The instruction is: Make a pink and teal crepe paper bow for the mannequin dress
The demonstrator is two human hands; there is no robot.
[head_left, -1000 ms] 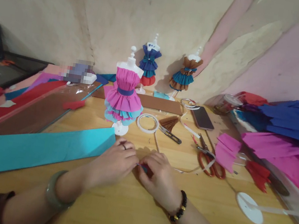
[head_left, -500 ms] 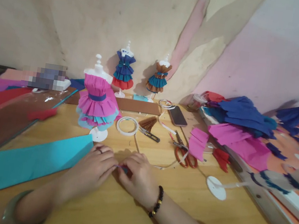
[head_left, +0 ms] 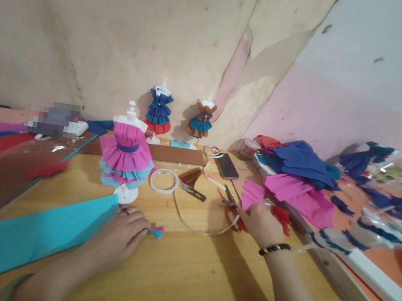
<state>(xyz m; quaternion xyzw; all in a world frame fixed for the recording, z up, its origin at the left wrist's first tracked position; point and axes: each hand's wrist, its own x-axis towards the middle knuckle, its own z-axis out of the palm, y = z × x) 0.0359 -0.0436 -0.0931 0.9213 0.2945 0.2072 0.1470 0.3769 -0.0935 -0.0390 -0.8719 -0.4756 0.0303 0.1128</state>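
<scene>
My left hand [head_left: 131, 228] rests above the table with fingers pinched on a small pink-and-turquoise crepe paper bow [head_left: 157, 232], whose flared end sticks out to the right. Over at the scissors [head_left: 231, 217] with orange handles, my right hand [head_left: 261, 224] has its fingertips closed at the handles; part of the grip is hidden. Beside those fingers lies a pink paper piece [head_left: 253, 194]. In front of my left hand stands a small white mannequin in a pink and turquoise ruffled paper dress [head_left: 129, 152].
A turquoise paper strip [head_left: 34, 215] lies at the left. Thread snips [head_left: 194, 192], a tape roll [head_left: 163, 181] and a phone [head_left: 227, 166] lie mid-table. Two dressed mannequins [head_left: 159, 111] stand by the wall. Blue crepe paper [head_left: 304, 159] is piled at the right, near another mannequin lying down [head_left: 359, 231].
My right hand has left the small bow and moved right to the scissors. My left hand keeps hold of the bow, now plainly visible. The view has tilted up and turned slightly.
</scene>
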